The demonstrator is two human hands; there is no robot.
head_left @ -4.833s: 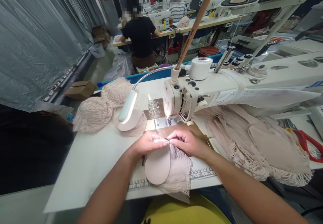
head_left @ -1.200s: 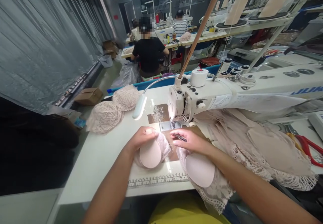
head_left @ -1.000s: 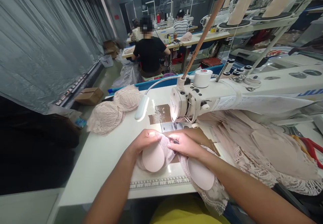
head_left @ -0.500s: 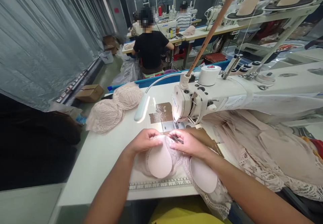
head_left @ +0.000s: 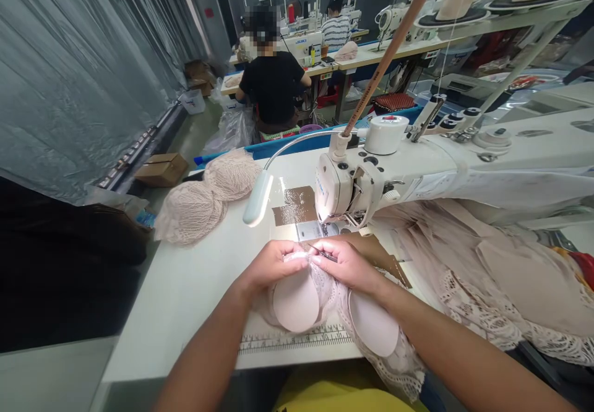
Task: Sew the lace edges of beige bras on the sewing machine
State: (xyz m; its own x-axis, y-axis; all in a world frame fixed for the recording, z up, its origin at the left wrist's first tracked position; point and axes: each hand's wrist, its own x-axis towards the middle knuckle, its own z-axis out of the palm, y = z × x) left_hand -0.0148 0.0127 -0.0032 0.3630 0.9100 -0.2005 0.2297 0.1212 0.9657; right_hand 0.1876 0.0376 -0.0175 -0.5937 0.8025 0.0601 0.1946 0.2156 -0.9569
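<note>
A pale pink lace bra (head_left: 328, 288) with two smooth moulded cups lies over the front of the sewing table. My left hand (head_left: 273, 265) pinches its upper edge above the left cup (head_left: 296, 304). Close beside it, my right hand (head_left: 346, 265) is closed on the same edge, thumb and fingers nearly meeting the left ones. A slim dark metal tool (head_left: 328, 256) lies in the right fingers; its exact kind is unclear. The right cup (head_left: 374, 324) hangs toward the table's front edge. Just beyond both hands is the needle area of the sewing machine (head_left: 343, 183).
A lit lamp (head_left: 258, 198) on a bendable neck leans over the table. Stacked beige lace cups (head_left: 195, 211) sit at the left, and more lace fabric (head_left: 464, 276) is piled at the right. A printed ruler (head_left: 297, 339) runs along the front. A person (head_left: 271, 87) sits ahead.
My two hands have drawn closer together at the bra's edge, the left thumb moving right. The left cup has shifted slightly down. The camera view has moved a little.
</note>
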